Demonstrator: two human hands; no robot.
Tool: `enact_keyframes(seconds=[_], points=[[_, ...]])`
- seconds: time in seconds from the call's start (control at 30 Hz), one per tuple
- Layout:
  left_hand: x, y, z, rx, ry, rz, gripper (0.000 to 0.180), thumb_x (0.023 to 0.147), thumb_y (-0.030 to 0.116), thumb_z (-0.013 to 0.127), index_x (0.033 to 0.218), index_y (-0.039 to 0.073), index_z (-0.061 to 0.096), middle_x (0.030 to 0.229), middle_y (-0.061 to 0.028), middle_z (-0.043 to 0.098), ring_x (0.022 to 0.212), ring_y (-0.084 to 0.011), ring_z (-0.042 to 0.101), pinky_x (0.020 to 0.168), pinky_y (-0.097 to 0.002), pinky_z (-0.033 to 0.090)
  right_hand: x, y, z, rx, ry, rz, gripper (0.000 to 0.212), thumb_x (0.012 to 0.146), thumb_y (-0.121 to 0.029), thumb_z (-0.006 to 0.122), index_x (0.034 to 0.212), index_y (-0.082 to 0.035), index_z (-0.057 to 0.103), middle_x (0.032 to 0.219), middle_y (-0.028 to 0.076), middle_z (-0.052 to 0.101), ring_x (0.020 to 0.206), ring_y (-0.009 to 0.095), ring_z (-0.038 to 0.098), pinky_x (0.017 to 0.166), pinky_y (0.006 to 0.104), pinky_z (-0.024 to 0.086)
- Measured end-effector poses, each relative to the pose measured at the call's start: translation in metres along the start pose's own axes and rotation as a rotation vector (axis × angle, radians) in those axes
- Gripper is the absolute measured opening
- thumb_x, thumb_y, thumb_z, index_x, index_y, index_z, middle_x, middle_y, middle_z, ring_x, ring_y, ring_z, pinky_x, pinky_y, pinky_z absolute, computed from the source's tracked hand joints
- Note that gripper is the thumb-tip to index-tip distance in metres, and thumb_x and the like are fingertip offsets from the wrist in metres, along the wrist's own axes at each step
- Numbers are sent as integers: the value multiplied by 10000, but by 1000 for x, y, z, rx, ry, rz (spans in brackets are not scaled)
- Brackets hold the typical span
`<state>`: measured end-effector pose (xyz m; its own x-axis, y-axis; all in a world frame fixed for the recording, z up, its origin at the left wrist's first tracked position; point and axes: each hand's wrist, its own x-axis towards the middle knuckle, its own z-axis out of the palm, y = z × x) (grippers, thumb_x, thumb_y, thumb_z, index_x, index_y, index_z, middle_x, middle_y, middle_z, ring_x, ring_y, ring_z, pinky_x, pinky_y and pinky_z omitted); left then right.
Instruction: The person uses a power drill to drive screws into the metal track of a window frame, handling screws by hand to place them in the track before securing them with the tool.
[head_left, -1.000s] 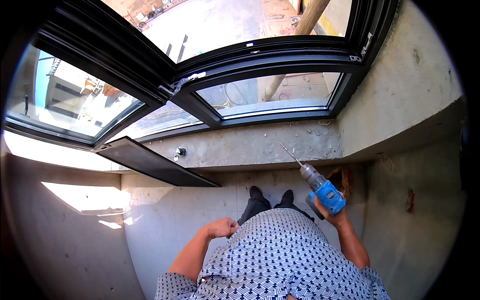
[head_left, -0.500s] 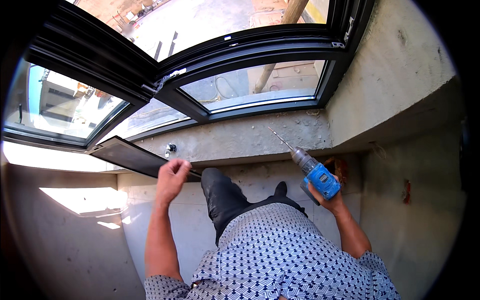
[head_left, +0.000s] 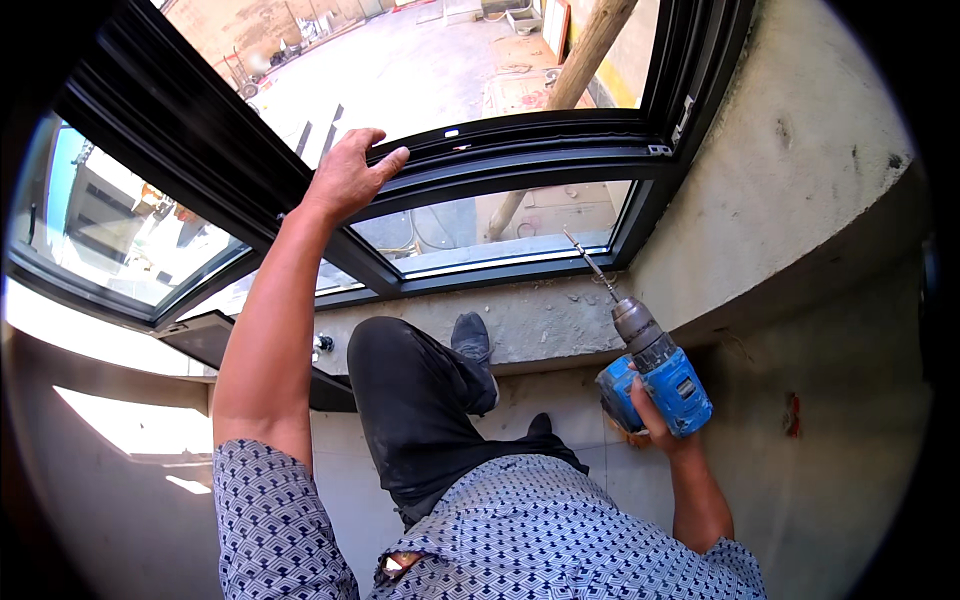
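My left hand is raised to the black window frame, beside the thick upright post. Its thumb and fingers are apart; I cannot tell how firmly it touches the frame. In my right hand is a blue cordless drill, held by its grip. A long drill bit sticks out of the chuck and points up toward the lower right corner of the window. The lower glass pane lies between the two hands.
My shoe rests on the rough concrete sill, with the other foot on the floor. A dark framed panel leans at the left by a small black fitting. The concrete wall closes in on the right.
My left hand has risen from above the dark panel to the window frame, its fingers spreading. One foot has stepped onto the sill. The drill stays in my right hand, slightly lower and farther right.
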<state>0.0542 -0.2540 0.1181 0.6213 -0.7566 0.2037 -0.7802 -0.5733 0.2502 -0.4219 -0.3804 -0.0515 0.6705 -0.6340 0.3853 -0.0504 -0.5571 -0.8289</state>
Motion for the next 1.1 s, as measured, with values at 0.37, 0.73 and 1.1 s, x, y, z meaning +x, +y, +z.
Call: enact_keyframes(seconds=[0.37,0.73,1.1], points=[[93,-9,40,34,-500,-54,756,846,627,712,1281,12,655,1185,-205,705,1131,-311,668,1010,-374,496,40,-43,-11,138,82,261,164,904,-107,690,1051,-35,681,882,64,698,775,207,668,714,339,525],[87,-12,38,76,-248,162,652,842,576,729,948,-66,692,769,-243,678,760,-376,678,739,-447,523,240,-138,-5,512,86,-92,368,1012,-207,519,1281,34,451,775,-1,476,634,66,456,678,262,422],[97,-23,45,14,-621,34,526,816,536,742,972,34,714,804,-199,717,800,-380,706,752,-457,541,424,-193,47,338,-38,-89,305,1042,-231,491,1278,-39,464,803,-17,473,666,83,439,706,292,408]])
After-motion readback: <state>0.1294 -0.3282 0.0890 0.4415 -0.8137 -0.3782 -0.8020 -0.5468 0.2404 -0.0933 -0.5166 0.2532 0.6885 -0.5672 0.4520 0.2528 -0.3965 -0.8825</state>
